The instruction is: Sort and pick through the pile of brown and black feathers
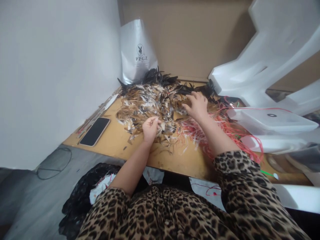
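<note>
A wide heap of brown, white and black feathers [152,100] covers the back of a low wooden table [112,141]. My left hand [150,128] rests at the heap's near edge, fingers curled in a pinch on a few small feathers. My right hand [197,105] lies further back on the heap, fingers spread and pressed flat into the feathers. A tangle of red and pink strips [220,128] runs under my right forearm.
A black phone [95,131] lies flat on the table's left side. A silver bag [138,50] stands against the back wall. White foam pieces [270,76] crowd the right. A black plastic bag [85,196] sits on the floor by my left knee.
</note>
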`<state>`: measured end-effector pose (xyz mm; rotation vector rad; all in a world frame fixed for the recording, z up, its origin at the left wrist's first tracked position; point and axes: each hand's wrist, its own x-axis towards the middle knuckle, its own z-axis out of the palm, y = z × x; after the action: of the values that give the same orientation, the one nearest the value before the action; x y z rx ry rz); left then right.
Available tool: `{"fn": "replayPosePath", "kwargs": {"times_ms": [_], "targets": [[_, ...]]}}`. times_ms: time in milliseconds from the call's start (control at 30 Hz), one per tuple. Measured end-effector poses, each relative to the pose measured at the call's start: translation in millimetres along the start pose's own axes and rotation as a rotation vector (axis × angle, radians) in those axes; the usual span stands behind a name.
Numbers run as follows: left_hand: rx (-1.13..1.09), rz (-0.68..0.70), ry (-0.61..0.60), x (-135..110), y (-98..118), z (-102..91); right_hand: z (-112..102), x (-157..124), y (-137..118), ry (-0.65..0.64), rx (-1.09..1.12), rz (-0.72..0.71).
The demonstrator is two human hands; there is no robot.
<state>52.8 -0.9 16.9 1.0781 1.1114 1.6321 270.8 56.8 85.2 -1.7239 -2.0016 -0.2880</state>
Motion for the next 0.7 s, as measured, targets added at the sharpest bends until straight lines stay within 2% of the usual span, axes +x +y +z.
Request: {"fn": "replayPosePath", "kwargs": {"times_ms": [67,133,267,367,533,700], "targets": [[-0.010,0.018,0.015,1,0,-1.6,-6,-8,-17,-0.018,0.092,-0.070],[-0.008,0.035,0.034,3,-1,-2.9,-3,-17,-33,-0.125,0.229,-0.097],[0.020,0.044,0.042,3,-2,-4.2,21,-33,-53,-0.402,0.492,-0.023],[0.012,0.041,0.034,3,-2,-4.1,40,-37,-61,-0.527,0.504,0.052],[0.002,0.037,0.023,2,-1,-3.1,53,-37,-70,-0.620,0.491,0.134],[0.009,0.029,0.005,2,0,-1.9,60,-39,-76,-0.584,0.581,0.152]]}}
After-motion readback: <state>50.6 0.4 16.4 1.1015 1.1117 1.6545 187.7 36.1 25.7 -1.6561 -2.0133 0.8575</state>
